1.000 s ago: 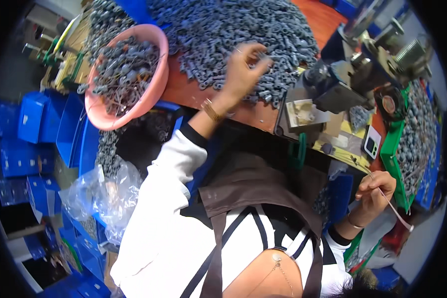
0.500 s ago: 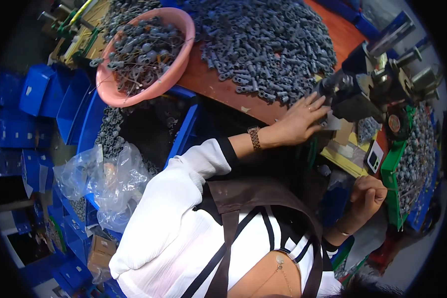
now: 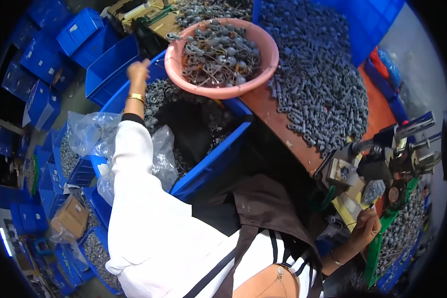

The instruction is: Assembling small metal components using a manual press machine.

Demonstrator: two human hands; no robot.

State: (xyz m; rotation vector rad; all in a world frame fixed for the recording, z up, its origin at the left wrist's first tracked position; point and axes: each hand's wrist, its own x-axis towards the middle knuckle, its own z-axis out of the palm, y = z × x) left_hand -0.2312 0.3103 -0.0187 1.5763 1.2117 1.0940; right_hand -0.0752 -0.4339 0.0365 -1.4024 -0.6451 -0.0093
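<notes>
My left hand [image 3: 138, 71] is stretched out to the left, over the far corner of a big blue bin [image 3: 211, 164] of grey metal parts [image 3: 159, 97], just left of a pink basin [image 3: 218, 89]. Its fingers are curled; what they hold is too small to make out. The basin holds grey parts with thin wires [image 3: 218, 52]. My right hand [image 3: 366, 227] is low at the right, below a small metal machine [image 3: 387, 159], and is closed on a thin dark tool [image 3: 371, 206].
A large heap of grey parts [image 3: 318, 84] covers the orange-brown bench [image 3: 283, 129]. Clear plastic bags [image 3: 92, 134] lie beside the bin. Stacked blue crates [image 3: 84, 35] fill the left side. A green tray of parts [image 3: 400, 238] stands at the right.
My left hand left the heap on the bench, passed the machine, then swung far left to the blue bin beside the pink basin. My view turned with it. My right hand stayed low.
</notes>
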